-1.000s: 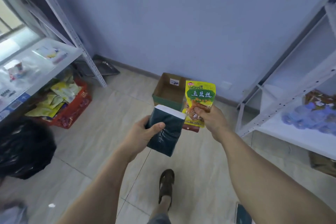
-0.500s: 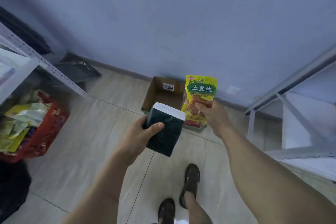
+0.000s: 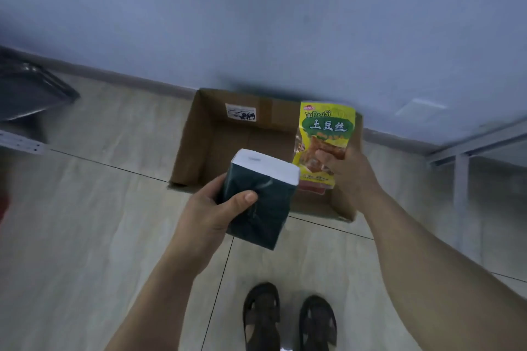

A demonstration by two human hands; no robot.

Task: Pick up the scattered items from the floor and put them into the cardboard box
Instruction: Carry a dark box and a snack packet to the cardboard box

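Observation:
An open cardboard box (image 3: pixel 199 134) stands on the tiled floor against the blue wall, with a white label on its inner back wall. My left hand (image 3: pixel 208 214) grips a dark green pack with a white top (image 3: pixel 262 202), held over the box's near edge. My right hand (image 3: pixel 350 174) pinches a yellow and green snack bag (image 3: pixel 328 128) upright above the right side of the box. A red packet edge (image 3: pixel 313 188) shows just under the bag; what it belongs to is unclear.
A metal tray (image 3: pixel 31 88) lies on the floor at the far left beside a white shelf rail (image 3: pixel 20 142). White shelf legs (image 3: pixel 460 179) stand at the right. My two sandalled feet (image 3: pixel 288 319) are on the tiles just before the box.
I have stepped closer to the box, which now fills the middle of the view. Both hands, still holding their items, are now above it. The side shelves have slid out of view.

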